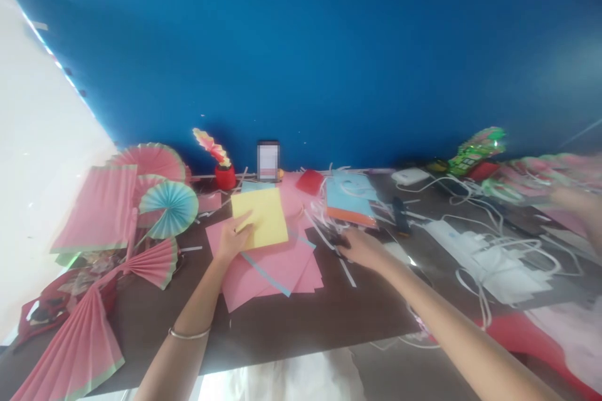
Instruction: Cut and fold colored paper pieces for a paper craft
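Note:
My left hand [235,237] holds a square sheet of yellow paper [263,219] by its left edge, thumb on top. It is over several overlapping pink sheets [277,279], one crossed by a thin blue strip [266,274]. My right hand [360,247] reaches to the tabletop right of the pink sheets. Its fingers are curled down over something small and dark, blurred and mostly hidden. Just behind it lies a stack of light blue paper [350,191] with an orange edge [350,216]. Loose white paper strips [348,272] lie by my right hand.
Pleated pink fans [79,338] and a blue one [169,208] crowd the left. A red pot [225,177] and a phone [268,161] stand by the blue wall [301,62]. A power strip [489,260] with tangled white cables lies right. Another person's arm [580,207] shows at the right edge.

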{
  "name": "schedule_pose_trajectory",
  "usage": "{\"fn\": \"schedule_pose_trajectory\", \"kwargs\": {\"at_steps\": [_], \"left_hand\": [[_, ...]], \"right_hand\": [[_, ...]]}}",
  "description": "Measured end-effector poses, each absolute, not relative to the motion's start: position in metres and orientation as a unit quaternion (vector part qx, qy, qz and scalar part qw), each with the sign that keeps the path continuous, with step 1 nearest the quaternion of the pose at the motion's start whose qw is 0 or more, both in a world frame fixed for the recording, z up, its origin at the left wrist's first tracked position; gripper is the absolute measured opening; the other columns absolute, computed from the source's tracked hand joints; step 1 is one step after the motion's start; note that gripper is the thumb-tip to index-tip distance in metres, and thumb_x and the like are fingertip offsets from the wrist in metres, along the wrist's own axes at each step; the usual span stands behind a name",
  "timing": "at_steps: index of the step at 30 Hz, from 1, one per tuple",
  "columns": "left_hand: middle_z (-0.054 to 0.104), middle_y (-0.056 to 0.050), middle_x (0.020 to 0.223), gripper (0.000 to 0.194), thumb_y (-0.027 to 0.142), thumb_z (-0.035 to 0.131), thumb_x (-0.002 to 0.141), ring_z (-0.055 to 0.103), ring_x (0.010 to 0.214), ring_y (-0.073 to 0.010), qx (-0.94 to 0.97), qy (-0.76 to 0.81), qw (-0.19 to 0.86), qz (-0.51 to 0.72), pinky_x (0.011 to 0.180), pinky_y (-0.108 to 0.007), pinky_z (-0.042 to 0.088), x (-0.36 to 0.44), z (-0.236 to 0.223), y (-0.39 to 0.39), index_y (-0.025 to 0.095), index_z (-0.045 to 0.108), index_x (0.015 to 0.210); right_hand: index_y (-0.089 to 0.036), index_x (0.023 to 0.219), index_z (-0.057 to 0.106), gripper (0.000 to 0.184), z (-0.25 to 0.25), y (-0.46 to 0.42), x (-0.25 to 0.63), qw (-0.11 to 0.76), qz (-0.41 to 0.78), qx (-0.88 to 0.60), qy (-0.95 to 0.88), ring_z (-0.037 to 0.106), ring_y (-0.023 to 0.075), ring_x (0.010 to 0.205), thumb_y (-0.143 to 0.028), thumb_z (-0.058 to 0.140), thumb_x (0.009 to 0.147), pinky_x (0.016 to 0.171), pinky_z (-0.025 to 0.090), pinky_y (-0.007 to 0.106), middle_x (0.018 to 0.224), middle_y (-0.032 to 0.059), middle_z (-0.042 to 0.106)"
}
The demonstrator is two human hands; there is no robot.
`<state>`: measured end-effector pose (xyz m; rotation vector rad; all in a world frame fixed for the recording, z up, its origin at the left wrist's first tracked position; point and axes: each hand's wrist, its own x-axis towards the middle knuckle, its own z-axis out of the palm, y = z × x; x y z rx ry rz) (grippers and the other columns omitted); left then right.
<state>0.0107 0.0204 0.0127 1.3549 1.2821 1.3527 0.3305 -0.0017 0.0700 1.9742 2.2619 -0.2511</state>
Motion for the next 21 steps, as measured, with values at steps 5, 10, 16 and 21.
{"fn": "schedule_pose_trajectory", "kwargs": {"at_steps": [5,10,16,21], "left_hand": [[0.062,-0.008,0.113,0.038,0.021,0.064,0.068,0.052,0.112,-0.0247,0.548,0.512,0.404,0.524,0.095,-0.036,0.041,0.012,0.013,0.019,0.017,0.064,0.106],[0.062,-0.008,0.112,0.037,0.022,0.062,0.070,0.056,0.107,-0.0239,0.553,0.519,0.394,0.519,0.093,-0.035,0.043,0.013,0.013,0.018,0.017,0.063,0.107],[0.062,-0.008,0.112,0.038,0.022,0.062,0.072,0.056,0.107,-0.0229,0.534,0.533,0.391,0.527,0.094,-0.034,0.042,0.013,0.015,0.018,0.017,0.062,0.110],[0.061,-0.007,0.113,0.038,0.025,0.062,0.073,0.055,0.108,-0.0228,0.529,0.541,0.376,0.534,0.096,-0.035,0.040,0.014,0.016,0.017,0.019,0.061,0.110]], "right_hand": [[-0.011,0.087,0.059,0.019,0.070,-0.003,0.318,0.147,-0.008,0.653,0.743,0.062,0.0246,0.080,-0.018,0.042,0.081,0.060,0.041,0.029,0.093,0.0154,0.062],[-0.006,0.097,0.057,0.027,0.075,-0.011,0.318,0.181,0.018,0.657,0.732,0.063,0.0277,0.083,-0.001,0.051,0.071,0.063,0.043,0.030,0.091,0.0195,0.062],[-0.009,0.097,0.057,0.022,0.090,-0.016,0.328,0.107,0.021,0.696,0.710,0.063,0.0270,0.080,-0.012,0.048,0.077,0.063,0.043,0.031,0.092,0.0181,0.063],[-0.015,0.076,0.061,0.021,0.101,-0.018,0.338,0.043,-0.023,0.752,0.657,0.062,0.0258,0.067,-0.032,0.050,0.076,0.053,0.038,0.030,0.072,0.0128,0.064]]}}
